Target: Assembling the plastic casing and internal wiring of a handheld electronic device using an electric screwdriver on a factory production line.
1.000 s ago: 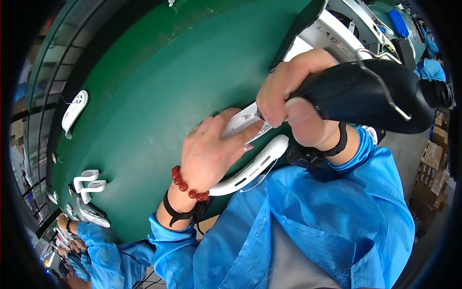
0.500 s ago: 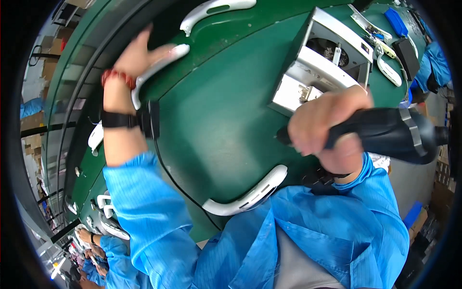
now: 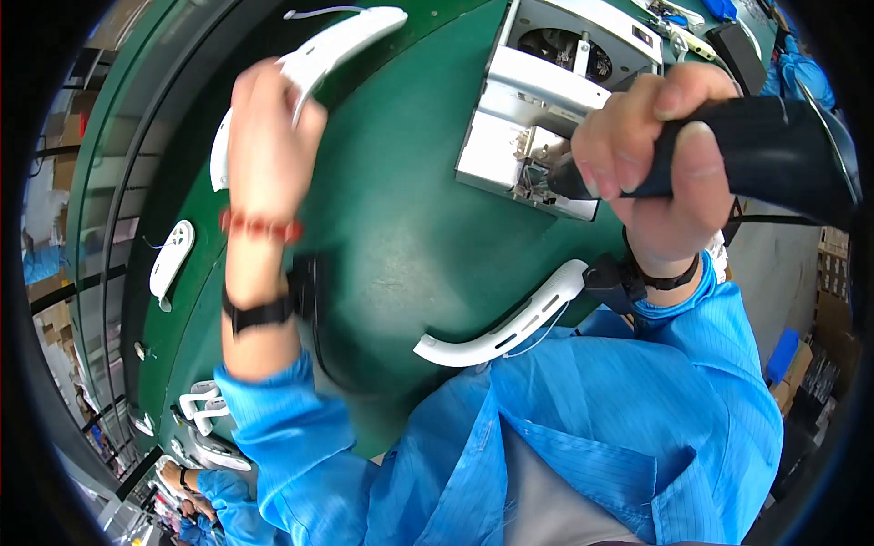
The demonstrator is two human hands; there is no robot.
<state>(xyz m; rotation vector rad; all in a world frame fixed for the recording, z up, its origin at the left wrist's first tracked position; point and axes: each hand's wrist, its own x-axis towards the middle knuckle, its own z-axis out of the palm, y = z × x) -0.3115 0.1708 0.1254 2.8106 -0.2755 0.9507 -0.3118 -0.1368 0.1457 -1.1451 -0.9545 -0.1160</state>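
Note:
My left hand (image 3: 273,146) curls its fingers round a long white curved plastic part (image 3: 350,41). A thin wire sticks out by the part's upper end. Another white end (image 3: 219,159) shows on the hand's other side; I cannot tell whether it belongs to the same part. My right hand (image 3: 651,146) grips a black power screwdriver (image 3: 765,150), its nose beside a small metal fixture (image 3: 537,155) on a white-and-silver metal box (image 3: 492,150). The fingers hide part of the screwdriver. A second white curved part (image 3: 510,332), slotted and with a thin wire, lies near my chest.
On the green work surface (image 3: 391,237), a white part (image 3: 171,259) lies at the left. Farther down are several white parts (image 3: 205,400) near a co-worker's blue sleeve (image 3: 228,496). A black block (image 3: 739,55) and other pieces lie beyond the metal box.
The screwdriver's nose has come up to the metal box's fixture. My left hand has turned and its spread fingers have curled round a white part. The view has shifted.

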